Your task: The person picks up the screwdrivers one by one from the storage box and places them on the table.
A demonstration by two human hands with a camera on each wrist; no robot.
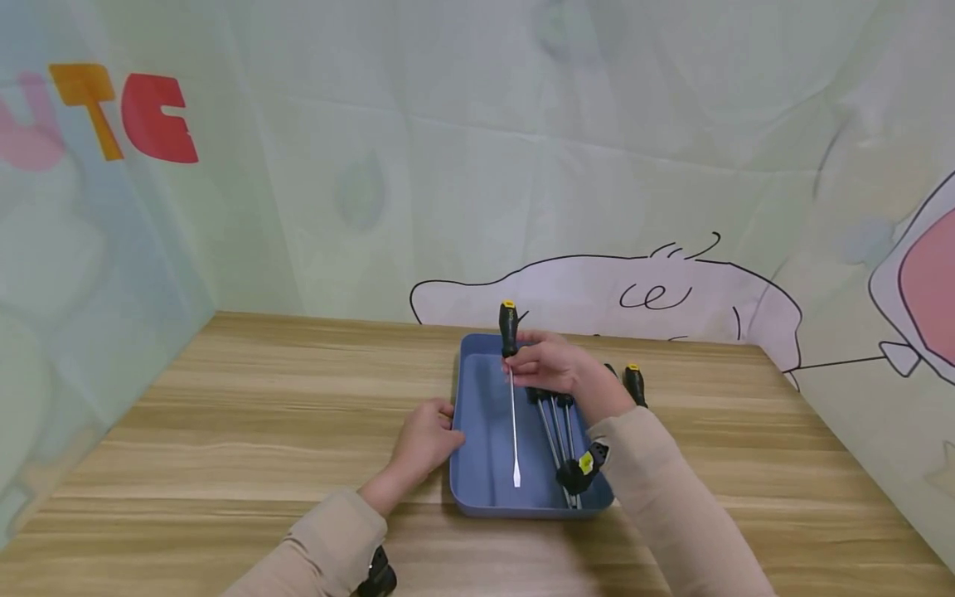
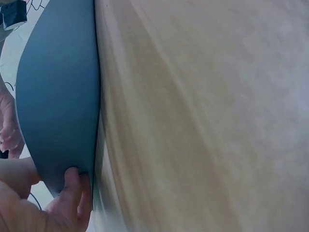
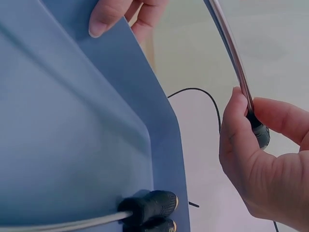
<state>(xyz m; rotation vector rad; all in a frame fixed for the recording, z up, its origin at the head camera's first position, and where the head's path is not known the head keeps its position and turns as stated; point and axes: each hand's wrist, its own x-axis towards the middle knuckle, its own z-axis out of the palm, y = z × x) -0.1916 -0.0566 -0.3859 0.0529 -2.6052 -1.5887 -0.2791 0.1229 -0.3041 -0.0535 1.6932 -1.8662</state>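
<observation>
Pale green cloth (image 1: 477, 166) with cartoony printing walls off the space beyond and either side of my hands, so not loads of room back there tbh. Under them is the desk (image 1: 298, 398), wood-grain and smooth-looking, so I reckon the blue tray (image 1: 485, 448) between my hands could skate if I bump it with a loose hold. For now my left hand (image 1: 424, 439) has the wall nearest it nipped between thumb and fingers. My right hand (image 1: 548, 365) is up over the tray's far half, fingertips closed round the neck of a screwdriver (image 1: 512, 398), handle up, blade hanging over the tray floor. Pretty narrow grip, so it could swivel or slip and the tip might ding the bottom. More screwdrivers (image 1: 558, 427) lie in the tray just below and right of that hand, easy to catch with a knuckle. A couple of black handles (image 1: 634, 384) poke out past it on the right, seemingly on the desk; my right sleeve (image 1: 671, 489) hides the rest, so a careless swing could roll them.
</observation>
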